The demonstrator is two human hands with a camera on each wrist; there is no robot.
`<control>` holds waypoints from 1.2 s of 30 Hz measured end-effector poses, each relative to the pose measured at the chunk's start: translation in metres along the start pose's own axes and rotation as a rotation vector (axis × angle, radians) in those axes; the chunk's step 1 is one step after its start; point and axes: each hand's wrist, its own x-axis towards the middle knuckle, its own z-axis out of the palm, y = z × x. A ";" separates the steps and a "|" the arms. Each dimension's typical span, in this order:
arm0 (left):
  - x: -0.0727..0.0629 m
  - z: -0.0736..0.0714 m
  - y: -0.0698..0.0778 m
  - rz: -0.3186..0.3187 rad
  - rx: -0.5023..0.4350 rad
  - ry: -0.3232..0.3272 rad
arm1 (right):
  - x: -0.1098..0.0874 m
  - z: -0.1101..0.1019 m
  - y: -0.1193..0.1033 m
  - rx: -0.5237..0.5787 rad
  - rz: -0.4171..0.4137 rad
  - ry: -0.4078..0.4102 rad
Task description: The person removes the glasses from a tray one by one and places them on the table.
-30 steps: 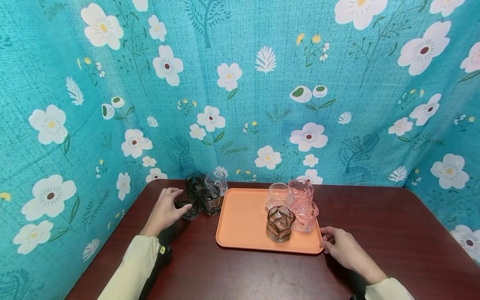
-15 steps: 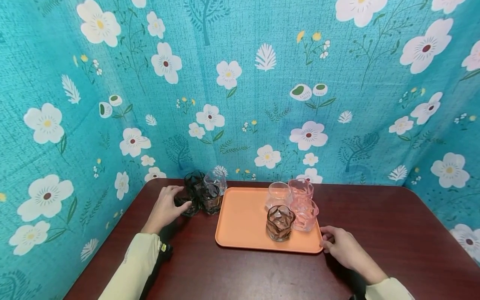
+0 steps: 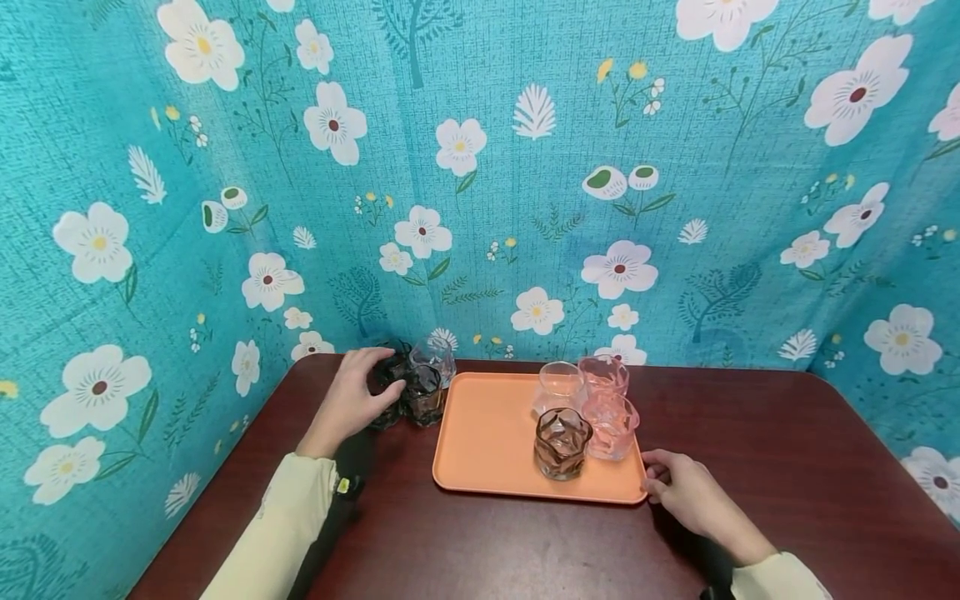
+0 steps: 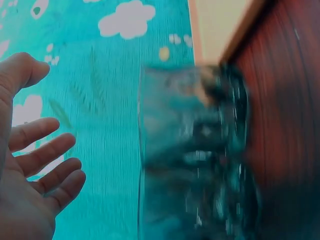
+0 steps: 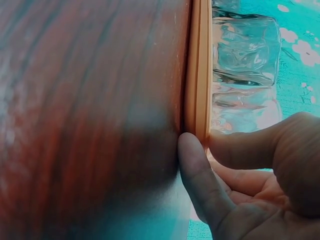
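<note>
My left hand [image 3: 351,402] hovers over the left side of a cluster of dark glasses [image 3: 425,393], thumb and fingers spread. In the left wrist view, its relaxed fingers [image 4: 50,155] hold nothing, and a gap separates them from two blurred glass cups [image 4: 195,120]. Behind the dark ones stands a clear glass [image 3: 435,358]. My right hand [image 3: 682,492] pinches the near right corner of an orange tray [image 3: 480,450] between thumb and fingers [image 5: 240,149]. On the tray's right half stand a brown glass [image 3: 562,446], a clear glass [image 3: 561,387] and two pink glasses [image 3: 613,429].
The dark reddish-brown table [image 3: 540,550] runs back to a teal flowered curtain [image 3: 480,208], which also rises along the left and right. Bare orange surface shows on the tray's left half. The glasses at left stand close to the tray's left edge.
My left hand has moved right and farther back, and now covers part of the dark glasses. The right hand stays at the tray corner; tray and glasses have not visibly moved.
</note>
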 end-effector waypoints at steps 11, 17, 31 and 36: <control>0.027 0.048 0.051 0.071 -0.087 -0.129 | 0.000 0.000 0.000 -0.018 0.011 0.000; 0.040 0.075 0.075 0.129 -0.118 -0.183 | 0.002 0.001 0.001 -0.015 0.022 -0.009; 0.066 0.127 0.123 0.123 -0.213 -0.457 | -0.001 0.000 0.000 -0.007 -0.002 0.018; 0.075 0.136 0.133 0.138 -0.164 -0.488 | -0.001 0.000 -0.002 -0.017 0.007 0.015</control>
